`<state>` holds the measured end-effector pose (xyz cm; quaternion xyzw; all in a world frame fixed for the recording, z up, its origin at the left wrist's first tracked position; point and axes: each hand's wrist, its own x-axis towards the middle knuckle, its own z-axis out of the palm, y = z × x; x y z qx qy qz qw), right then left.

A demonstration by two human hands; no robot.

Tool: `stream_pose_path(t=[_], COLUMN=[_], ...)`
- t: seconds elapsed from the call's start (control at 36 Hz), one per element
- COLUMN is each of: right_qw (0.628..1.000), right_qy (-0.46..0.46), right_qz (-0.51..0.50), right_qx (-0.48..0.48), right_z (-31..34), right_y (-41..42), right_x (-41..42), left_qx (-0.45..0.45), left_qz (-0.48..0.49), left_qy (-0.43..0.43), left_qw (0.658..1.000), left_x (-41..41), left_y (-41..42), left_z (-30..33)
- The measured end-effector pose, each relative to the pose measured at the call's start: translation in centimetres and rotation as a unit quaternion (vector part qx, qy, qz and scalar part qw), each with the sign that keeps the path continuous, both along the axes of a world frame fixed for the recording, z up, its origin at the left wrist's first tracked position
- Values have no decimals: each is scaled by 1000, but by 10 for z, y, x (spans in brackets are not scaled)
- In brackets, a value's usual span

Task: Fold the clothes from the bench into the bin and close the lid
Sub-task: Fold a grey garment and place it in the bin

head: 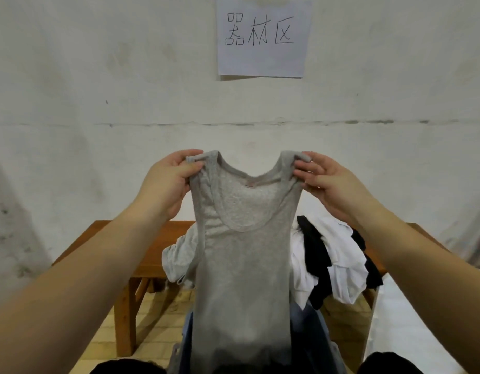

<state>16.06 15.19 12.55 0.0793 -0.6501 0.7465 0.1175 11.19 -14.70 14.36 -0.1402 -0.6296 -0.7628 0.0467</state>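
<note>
- Fingers of the left hand are pinching one shoulder strap of the grey tank top, thumb on the near side, at about 10 o'clock of the garment.
- Right hand is pinching the other strap at 2 o'clock, fingertips curled over the fabric edge.
- Tank top is hanging full length between both hands, in the air in front of the wooden bench, hem dropping toward 6 o'clock over what is looking like a blue bin; bin mostly hidden, lid not visible.
- Pile of clothes, white and black pieces plus a light grey one, is sitting on the bench behind the top, from 9 to 3 o'clock.
- Paper sign on the wall at 12 o'clock.
- Step, judging: garment is being held up and squared, folding not yet started.
- Next move is probably calling for bringing the straps together or laying the top flat, then folding in half and lowering it toward 6 o'clock.
</note>
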Motion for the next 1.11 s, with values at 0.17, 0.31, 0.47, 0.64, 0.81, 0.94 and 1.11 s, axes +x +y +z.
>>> stream_pose_path(t=[0.17,0.31,0.47,0.64,0.81,0.94,1.11], right_qw=[968,934,947,951,939,933,976], right_qy=[47,61,21,48,103,114,51], right_qz=[-162,-241,-226,-171,-123,-108,-7], right_qx=[183,256,229,253,305,323,213], right_z=[-7,-3,2,18,33,36,5], right_y=[-3,-5,1,-15,-48,-66,-68], right_x=[-3,-3,-4,4,6,-1,-7], left_qx=[-57,-118,-211,-138,-69,-66,-100], left_qz=[27,62,155,68,-104,-159,-130], left_qy=[19,16,71,72,69,51,55], left_qw=[998,991,963,986,990,984,985], left_x=[-2,-5,-1,4,16,26,23], left_y=[-2,-7,-12,-2,26,45,46], left_z=[0,0,-4,-1,-1,-3,-14])
